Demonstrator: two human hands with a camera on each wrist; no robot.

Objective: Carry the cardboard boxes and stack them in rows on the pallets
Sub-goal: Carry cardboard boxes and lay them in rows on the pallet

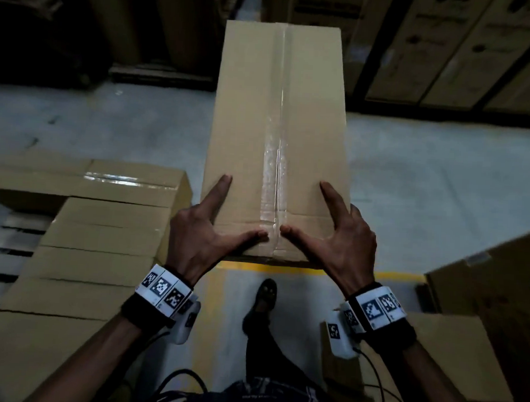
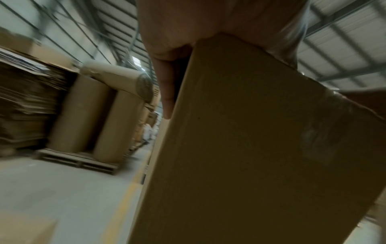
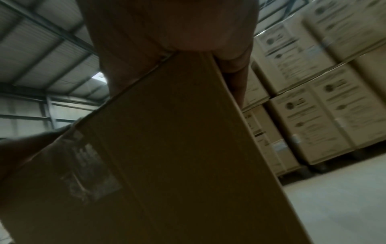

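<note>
Head view: a person carries a long cardboard box (image 1: 275, 134), sealed along its top with clear tape (image 1: 276, 158), held out in front above a grey concrete floor (image 1: 425, 183). The left hand (image 1: 201, 234) and right hand (image 1: 344, 237) clasp the near end of the box, one at each corner: each grip is spread wide, thumbs lying along the near edge and almost meeting at the tape, forefingers stretched forward on the top face, the remaining fingers out of sight down the sides. Both wrists wear bands with black-and-white square markers. Below the box, a dark shoe (image 1: 264, 298) stands beside a yellow floor line (image 1: 285, 268). To the left, a row of flat cardboard boxes (image 1: 97, 254) lies side by side on a wooden pallet (image 1: 9, 244), with another box (image 1: 85, 177) across their far end. More cartons sit at the lower right (image 1: 477, 316). From the left wrist, the palm and a finger (image 2: 167, 92) press the box's side (image 2: 250, 148); large brown paper rolls (image 2: 98, 115) stand on a pallet beyond, much blurred. From the right wrist, the palm (image 3: 177, 24) bears on the box corner, with tall stacks of printed cartons (image 3: 313, 99) behind.
</note>
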